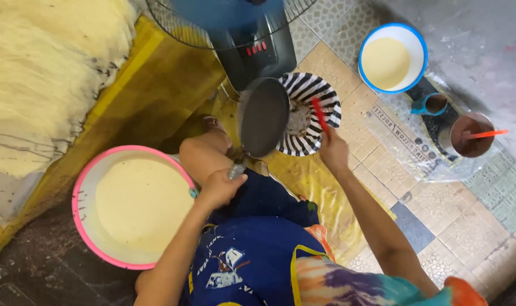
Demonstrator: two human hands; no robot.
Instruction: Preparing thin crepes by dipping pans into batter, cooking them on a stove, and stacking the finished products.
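A wide pink-rimmed round plastic basin (88, 187) stands on the floor at the person's left, filled nearly to its wall with smooth pale-yellow batter. Well apart, at upper right, a smaller blue-rimmed white bowl (419, 54) holds the same pale batter. Beside it lie a small blue cup (431, 103) with brown contents and a round metal pot (470, 136) of dark brown paste with an orange-handled utensil (487, 134) resting in it.

Straight ahead sits a black-and-white striped basket-like stand (320, 93); what lies in its centre is a greyish mass that cannot be made out clearly. A dark round metal pan (262, 116) is held tilted, its rim over the striped stand's left edge.

The left hand (219, 187) has its fingers curled tight around the pan's handle, near the raised knee. The right hand (333, 150) pinches a slim red stick-like tool (319, 113), fingers closed on its lower end, its tip reaching over the striped stand.
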